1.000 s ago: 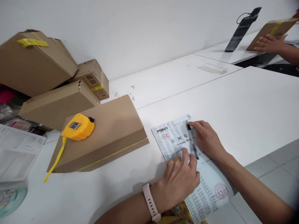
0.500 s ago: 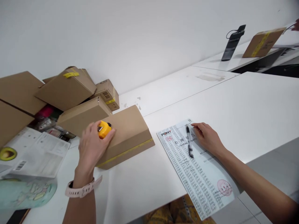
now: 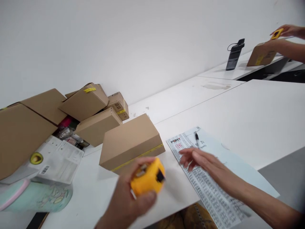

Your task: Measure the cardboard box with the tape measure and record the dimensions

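My left hand grips a yellow tape measure, raised in front of a closed cardboard box with a strip of yellow tape along its side. No blade shows out of the tape measure. Over the printed report is my right hand, its fingers loosely extended and holding nothing; whether it touches the paper I cannot tell. A black-and-clear pen lies on the report, partly hidden behind the right hand. The report's near end hangs past the table edge.
More cardboard boxes are piled at left, beside a white package and a pale green bottle lying down. At far right, a co-worker's hands hold another yellow tape measure by a box; a dark bottle stands nearby.
My left hand has brought the tape measure off the box, toward me and to the right. The right hand has come nearer over the report. The co-worker's arms have entered at far right.
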{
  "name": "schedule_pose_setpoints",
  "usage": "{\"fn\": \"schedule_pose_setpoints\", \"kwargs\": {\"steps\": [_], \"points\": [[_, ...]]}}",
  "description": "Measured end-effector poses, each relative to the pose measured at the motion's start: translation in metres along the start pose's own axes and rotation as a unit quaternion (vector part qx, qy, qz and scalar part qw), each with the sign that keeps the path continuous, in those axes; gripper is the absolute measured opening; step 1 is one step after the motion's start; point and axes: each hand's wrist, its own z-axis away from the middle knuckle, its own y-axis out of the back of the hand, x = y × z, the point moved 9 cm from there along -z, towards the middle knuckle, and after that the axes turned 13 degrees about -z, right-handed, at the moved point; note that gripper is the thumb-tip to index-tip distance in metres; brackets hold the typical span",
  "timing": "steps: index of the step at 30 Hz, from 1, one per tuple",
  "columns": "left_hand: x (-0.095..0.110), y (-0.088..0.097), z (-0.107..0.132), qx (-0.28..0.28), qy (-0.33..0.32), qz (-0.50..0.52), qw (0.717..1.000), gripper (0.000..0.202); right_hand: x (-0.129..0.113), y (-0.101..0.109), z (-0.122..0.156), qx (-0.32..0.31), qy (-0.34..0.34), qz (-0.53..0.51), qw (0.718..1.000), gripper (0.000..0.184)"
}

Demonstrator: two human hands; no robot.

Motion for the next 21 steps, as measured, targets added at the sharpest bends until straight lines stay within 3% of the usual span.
{"fn": "schedule_pose_setpoints", "kwargs": {"steps": [2, 4, 10, 13, 17, 19, 21], "points": [[0.002, -0.033, 0.016, -0.103, 0.018, 0.064, 0.992, 0.057, -0.001, -0.048, 0.012, -0.124, -0.079, -0.131, 0.98, 0.057], [-0.005, -0.044, 0.022, -0.126, 0.036, 0.094, 0.987, 0.064, -0.001, -0.071, 0.018, -0.172, -0.123, -0.198, 0.957, 0.061], [-0.03, -0.023, 0.022, -0.147, 0.049, 0.155, 0.976, 0.068, 0.004, -0.084, -0.002, -0.195, -0.194, -0.236, 0.932, 0.057], [-0.039, 0.02, 0.011, -0.099, 0.047, 0.139, 0.984, 0.068, -0.015, -0.075, -0.038, -0.176, -0.163, -0.235, 0.942, 0.052], [-0.075, 0.116, -0.009, 0.041, 0.084, 0.104, 0.99, 0.062, -0.04, -0.026, -0.111, -0.054, -0.072, -0.149, 0.985, 0.053], [-0.098, 0.158, -0.017, 0.073, 0.101, 0.097, 0.987, 0.06, -0.041, -0.005, -0.144, -0.005, -0.053, -0.091, 0.994, 0.057], [-0.121, 0.191, -0.022, 0.087, 0.121, 0.089, 0.985, 0.06, -0.03, 0.002, -0.169, 0.022, -0.064, -0.069, 0.995, 0.057]]}}
